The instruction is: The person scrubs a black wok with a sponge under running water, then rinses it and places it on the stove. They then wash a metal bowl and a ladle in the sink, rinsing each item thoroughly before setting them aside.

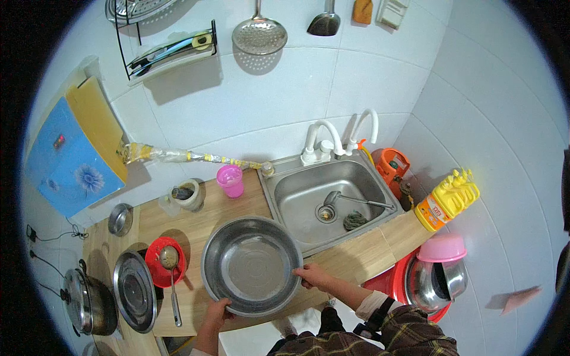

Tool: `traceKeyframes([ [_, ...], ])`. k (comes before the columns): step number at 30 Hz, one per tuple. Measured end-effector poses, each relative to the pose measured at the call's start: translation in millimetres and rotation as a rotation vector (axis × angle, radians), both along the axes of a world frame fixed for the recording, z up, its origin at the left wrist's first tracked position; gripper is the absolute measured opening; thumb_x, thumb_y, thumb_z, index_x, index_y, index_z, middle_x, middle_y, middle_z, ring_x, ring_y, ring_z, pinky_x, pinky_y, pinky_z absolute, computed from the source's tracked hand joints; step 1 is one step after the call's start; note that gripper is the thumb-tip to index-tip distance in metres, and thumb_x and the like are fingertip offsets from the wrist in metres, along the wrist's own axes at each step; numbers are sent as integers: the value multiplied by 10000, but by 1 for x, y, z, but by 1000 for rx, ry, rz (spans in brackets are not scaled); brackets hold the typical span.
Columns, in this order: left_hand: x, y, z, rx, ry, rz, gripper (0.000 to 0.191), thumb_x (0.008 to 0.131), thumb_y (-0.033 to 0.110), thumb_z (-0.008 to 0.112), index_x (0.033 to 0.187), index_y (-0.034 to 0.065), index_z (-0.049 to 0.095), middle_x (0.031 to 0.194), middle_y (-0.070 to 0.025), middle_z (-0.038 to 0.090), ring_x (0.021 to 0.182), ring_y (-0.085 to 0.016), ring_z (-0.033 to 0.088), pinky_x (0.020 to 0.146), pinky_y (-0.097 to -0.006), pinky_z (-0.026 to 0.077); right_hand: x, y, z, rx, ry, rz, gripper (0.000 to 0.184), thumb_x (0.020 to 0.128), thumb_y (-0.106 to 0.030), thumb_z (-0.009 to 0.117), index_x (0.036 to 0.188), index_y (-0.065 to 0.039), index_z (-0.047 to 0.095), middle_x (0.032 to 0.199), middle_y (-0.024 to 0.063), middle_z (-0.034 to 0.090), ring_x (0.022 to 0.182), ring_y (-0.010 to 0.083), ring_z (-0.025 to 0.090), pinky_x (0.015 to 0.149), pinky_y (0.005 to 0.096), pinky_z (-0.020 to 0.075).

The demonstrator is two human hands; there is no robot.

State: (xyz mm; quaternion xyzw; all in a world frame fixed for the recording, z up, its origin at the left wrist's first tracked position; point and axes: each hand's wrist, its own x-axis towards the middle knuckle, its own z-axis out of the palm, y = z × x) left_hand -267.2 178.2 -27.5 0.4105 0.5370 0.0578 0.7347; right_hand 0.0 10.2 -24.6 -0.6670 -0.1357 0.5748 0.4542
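Note:
A wide round grey metal basin (256, 267) is held by its rim above or on the wooden countertop (249, 204); whether its base touches the wood I cannot tell. My left hand (218, 310) grips the rim at the near left, thumb over the edge. On the right side, my right hand (311, 276) pinches the same rim. Nothing lies inside the basin. Just beyond its right edge is the stainless steel sink (303, 218), with a ladle (331, 198) and a dark scouring pad (355, 220) in it.
Left of the basin are a red bowl (165, 262) with a metal spoon (173, 289), a pot lid (133, 291) and a cooking pot (91, 302). Behind stand a pink cup (230, 181) and a mortar (189, 196). White faucets (318, 142) rise behind the sink; yellow detergent bottles (445, 202) stand right.

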Motion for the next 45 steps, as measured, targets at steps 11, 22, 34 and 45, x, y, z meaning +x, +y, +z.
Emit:
traceKeyframes([
  [11, 28, -11, -13, 38, 47, 166, 272, 686, 110, 505, 912, -37, 468, 700, -133, 539, 454, -224, 524, 374, -320, 441, 45, 23, -12, 32, 161, 200, 397, 775, -400, 535, 803, -3, 535, 575, 35, 475, 436, 116, 395, 392, 232, 336],
  [22, 46, 1, -12, 631, 397, 188, 441, 695, 134, 559, 1054, -58, 390, 866, -152, 516, 697, -250, 517, 596, -352, 427, 126, -17, -23, 77, 106, 177, 289, 794, -335, 526, 743, -53, 556, 594, -15, 505, 456, 72, 408, 408, 218, 339],
  [34, 310, -53, 85, 398, -504, -266, 176, 839, 169, 472, 883, 12, 538, 812, -48, 550, 740, -125, 508, 690, -256, 410, 303, -155, 52, 158, -562, -318, 199, 790, -231, 553, 773, -38, 601, 623, 14, 564, 553, 70, 495, 496, 209, 395],
  [45, 535, -221, 91, -487, -771, -816, 263, 853, 176, 437, 1015, -22, 495, 983, -128, 540, 922, -218, 526, 851, -330, 405, 433, -276, 138, -143, -1608, -681, 186, 736, -216, 594, 745, -31, 607, 696, 116, 584, 663, 254, 551, 616, 342, 437],
])
